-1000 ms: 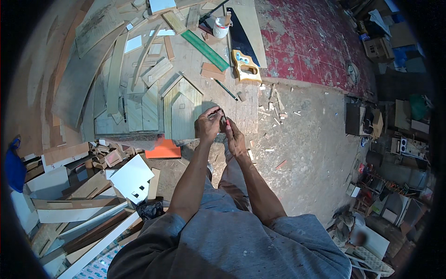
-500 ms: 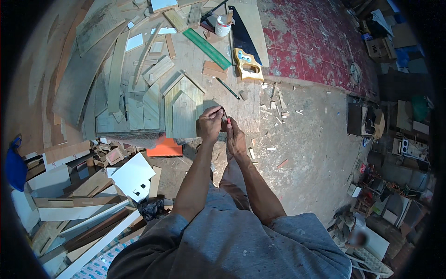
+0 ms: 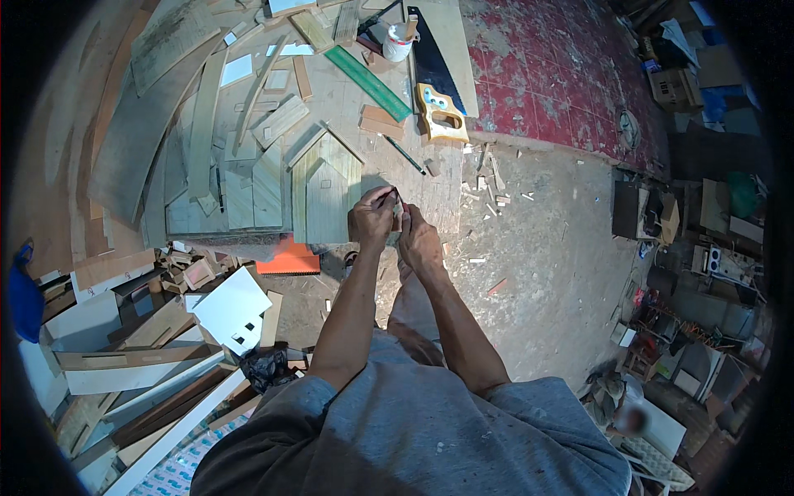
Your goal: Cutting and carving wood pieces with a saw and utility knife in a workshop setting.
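Observation:
Close together beside the workbench's front edge, my left hand (image 3: 374,217) and my right hand (image 3: 422,241) both have their fingers closed around a small piece (image 3: 398,209). It looks dark along the top and lighter below; the fingers cover most of it, so its kind cannot be made out. Just left of my left hand lie pale house-shaped wooden panels (image 3: 329,197), one smaller on top of another, with thin strips along the roof slopes. A pencil (image 3: 405,155) rests on the bench beyond my hands.
A handsaw (image 3: 441,112) with a yellow handle, a green ruler (image 3: 368,83) and a white pot (image 3: 397,45) lie farther back on the bench. Wood offcuts crowd the left. An orange notebook (image 3: 287,258) sits below the bench edge. Wood scraps (image 3: 488,186) litter the floor.
My right hand has turned and curled closer around the small piece, hiding the red bit that showed at its fingers. The left hand has barely moved.

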Motion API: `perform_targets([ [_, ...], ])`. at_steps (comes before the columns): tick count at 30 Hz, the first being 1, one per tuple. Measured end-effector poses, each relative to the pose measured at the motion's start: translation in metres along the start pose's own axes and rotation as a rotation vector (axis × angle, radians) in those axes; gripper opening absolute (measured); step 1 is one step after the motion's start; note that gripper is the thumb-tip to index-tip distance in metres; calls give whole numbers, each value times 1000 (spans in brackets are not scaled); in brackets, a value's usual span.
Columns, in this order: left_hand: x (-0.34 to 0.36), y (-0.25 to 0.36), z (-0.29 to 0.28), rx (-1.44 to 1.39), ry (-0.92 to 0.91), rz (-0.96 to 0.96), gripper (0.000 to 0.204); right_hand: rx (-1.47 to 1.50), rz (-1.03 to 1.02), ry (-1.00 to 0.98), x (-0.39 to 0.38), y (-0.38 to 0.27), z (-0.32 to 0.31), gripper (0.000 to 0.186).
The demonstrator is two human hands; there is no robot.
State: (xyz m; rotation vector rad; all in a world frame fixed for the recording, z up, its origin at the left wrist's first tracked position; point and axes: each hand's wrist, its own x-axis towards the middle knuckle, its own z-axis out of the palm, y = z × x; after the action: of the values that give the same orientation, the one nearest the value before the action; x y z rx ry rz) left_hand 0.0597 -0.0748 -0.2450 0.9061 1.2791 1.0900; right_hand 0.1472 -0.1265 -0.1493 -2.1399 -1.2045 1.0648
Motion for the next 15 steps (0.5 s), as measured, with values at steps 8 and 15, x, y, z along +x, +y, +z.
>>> perform_targets([
  [8,-1,13,3,-12,-1,-53,22,-309,93,-81,14,-9,-11,37],
  [15,3,2,3,-4,-4,-56,23,-406,90,-120,17,-26,-22,37],
])
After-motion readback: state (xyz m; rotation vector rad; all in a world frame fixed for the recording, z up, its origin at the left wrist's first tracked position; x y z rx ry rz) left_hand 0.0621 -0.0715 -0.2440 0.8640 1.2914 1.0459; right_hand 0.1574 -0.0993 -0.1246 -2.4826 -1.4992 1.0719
